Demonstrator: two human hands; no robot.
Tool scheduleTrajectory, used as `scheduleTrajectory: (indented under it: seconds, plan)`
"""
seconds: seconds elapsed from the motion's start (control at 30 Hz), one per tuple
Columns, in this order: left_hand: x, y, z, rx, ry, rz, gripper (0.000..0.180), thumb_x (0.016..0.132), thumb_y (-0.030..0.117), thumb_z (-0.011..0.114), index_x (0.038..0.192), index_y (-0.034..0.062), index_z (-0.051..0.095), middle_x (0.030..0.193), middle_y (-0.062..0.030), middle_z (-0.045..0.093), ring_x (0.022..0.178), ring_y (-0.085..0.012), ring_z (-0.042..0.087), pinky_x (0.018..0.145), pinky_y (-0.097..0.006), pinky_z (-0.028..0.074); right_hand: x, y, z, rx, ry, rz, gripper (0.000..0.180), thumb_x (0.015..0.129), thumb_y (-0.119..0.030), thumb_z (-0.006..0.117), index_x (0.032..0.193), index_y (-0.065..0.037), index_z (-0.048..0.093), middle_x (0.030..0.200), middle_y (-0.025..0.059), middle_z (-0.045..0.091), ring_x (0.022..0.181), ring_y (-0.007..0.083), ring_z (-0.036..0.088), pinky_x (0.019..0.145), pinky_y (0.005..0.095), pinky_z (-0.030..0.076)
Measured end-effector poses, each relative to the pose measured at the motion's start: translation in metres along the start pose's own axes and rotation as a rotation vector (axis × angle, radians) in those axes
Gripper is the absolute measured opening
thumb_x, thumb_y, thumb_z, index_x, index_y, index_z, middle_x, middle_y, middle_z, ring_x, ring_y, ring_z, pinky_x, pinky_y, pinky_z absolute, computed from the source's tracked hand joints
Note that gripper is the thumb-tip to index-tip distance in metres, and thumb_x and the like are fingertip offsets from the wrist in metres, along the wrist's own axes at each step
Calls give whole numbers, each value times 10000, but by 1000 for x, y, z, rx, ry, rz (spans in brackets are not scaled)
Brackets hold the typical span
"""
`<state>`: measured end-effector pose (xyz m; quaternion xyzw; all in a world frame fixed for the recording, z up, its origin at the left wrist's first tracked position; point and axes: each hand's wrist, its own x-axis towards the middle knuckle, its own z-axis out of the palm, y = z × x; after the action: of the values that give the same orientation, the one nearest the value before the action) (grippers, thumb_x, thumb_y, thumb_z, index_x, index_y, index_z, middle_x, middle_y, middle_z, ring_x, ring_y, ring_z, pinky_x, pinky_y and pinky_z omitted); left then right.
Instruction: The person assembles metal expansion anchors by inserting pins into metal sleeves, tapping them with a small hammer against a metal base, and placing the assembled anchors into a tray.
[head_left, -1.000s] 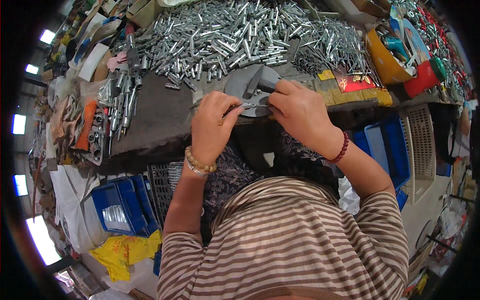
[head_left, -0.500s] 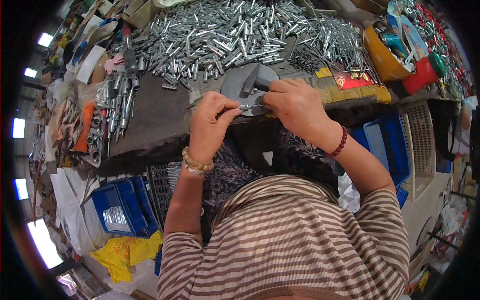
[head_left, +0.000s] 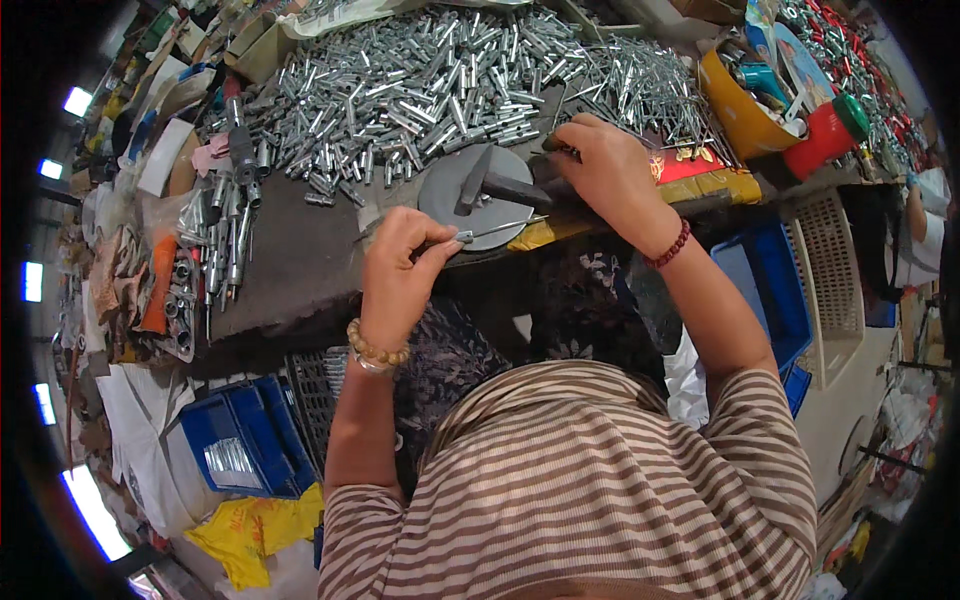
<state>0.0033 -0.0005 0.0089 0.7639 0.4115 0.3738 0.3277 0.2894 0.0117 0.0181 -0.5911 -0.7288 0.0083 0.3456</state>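
Note:
My left hand (head_left: 408, 255) is closed in a pinch on a short silvery metal tube (head_left: 464, 237). A thin metal rod (head_left: 510, 228) extends rightward from the tube, low over the round grey plate (head_left: 436, 195). A hammer (head_left: 476, 180) lies across this plate, its dark handle pointing right toward my other hand. My right hand (head_left: 612, 172) is raised beside the handle, with bent fingers. Its fingertips are dark and blurred, so I cannot tell whether they hold anything.
Behind the plate spreads a large heap of metal tubes (head_left: 420, 95). Thin rods (head_left: 660, 85) lie right of it, near a yellow container (head_left: 735, 110) and a red jar (head_left: 825, 145). Sockets and tools (head_left: 232, 220) crowd the left. Blue crates (head_left: 240, 440) stand below the bench.
My right hand has let go of the metal piece and moved right and up. My left hand has shifted slightly left and down, keeping its pinch. The rod and more of the plate now show.

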Motion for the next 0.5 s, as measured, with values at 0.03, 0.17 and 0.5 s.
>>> scheduleTrajectory:
  seconds: [0.03,0.17,0.5]
  plan:
    - [0,-1,0,-9,2,-7,131,838,-21,784,956,1,733,932,-55,623,859,-161,610,763,-285,481,3,2,1,-1,-29,24,115,842,-140,724,934,-69,720,905,122,654,907,353,687,785,485,549]
    - [1,0,1,9,13,20,119,842,-22,782,949,-2,735,930,-54,623,862,-163,612,768,-284,481,11,8,18,-94,-80,-6,89,876,-129,707,925,-55,701,971,131,669,931,366,689,797,485,553]
    - [-1,3,2,21,22,-21,84,871,44,749,944,9,728,920,-85,603,827,-210,627,727,-321,491,11,-36,10,241,-86,-193,113,833,-57,697,936,-57,653,929,143,666,892,388,684,758,477,549]
